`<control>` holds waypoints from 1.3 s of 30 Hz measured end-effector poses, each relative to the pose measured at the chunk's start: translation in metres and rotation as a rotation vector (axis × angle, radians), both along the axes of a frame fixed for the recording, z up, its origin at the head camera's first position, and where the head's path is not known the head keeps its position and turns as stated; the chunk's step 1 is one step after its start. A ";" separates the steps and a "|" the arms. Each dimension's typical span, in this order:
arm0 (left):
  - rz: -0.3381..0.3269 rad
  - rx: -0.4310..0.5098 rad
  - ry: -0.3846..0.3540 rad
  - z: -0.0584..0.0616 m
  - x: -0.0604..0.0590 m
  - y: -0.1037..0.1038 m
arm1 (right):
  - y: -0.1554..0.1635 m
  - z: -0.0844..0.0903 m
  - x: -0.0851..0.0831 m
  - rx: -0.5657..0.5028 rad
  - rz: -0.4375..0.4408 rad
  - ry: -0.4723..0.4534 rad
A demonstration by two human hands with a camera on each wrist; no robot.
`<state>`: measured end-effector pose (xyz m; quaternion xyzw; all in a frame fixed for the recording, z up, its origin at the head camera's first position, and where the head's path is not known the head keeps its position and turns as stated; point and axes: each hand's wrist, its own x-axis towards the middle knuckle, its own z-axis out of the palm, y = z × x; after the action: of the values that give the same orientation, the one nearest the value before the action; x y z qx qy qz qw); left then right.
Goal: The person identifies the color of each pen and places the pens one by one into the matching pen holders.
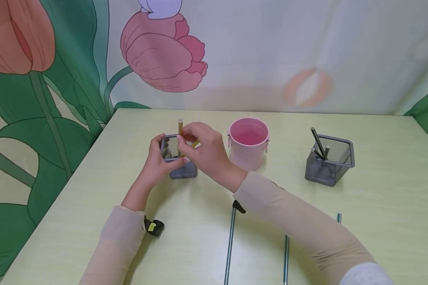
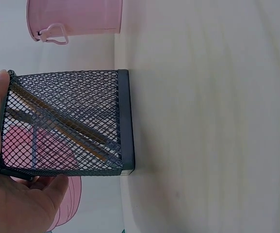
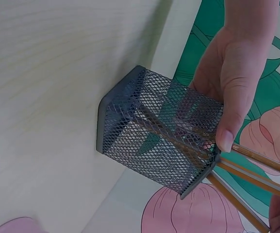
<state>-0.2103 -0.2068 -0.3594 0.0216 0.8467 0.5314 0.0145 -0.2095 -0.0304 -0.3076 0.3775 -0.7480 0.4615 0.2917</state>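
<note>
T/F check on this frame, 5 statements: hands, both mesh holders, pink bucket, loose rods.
1. The left hand grips the near mesh holder at its rim. True.
2. The right hand rests flat on the table. False: its fingers pinch yellow pencils that stand in that holder.
3. The pink bucket lies on its side. False: it stands upright, between the two holders.
4. The far mesh holder has dark pencils in it. True.
5. The long thin rods stand in the bucket. False: they lie on the table, near the person.
</note>
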 end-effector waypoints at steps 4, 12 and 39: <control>-0.008 0.005 0.003 0.001 0.000 0.000 | 0.001 0.002 0.001 0.055 -0.012 -0.041; -0.019 0.015 0.021 0.000 -0.001 -0.001 | 0.000 0.004 0.003 0.156 -0.049 -0.038; -0.025 0.016 0.030 0.000 -0.002 -0.001 | -0.007 0.004 0.004 0.433 -0.142 -0.238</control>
<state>-0.2121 -0.2078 -0.3589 0.0402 0.8423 0.5374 0.0081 -0.2051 -0.0371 -0.3032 0.3208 -0.8830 0.3101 0.1457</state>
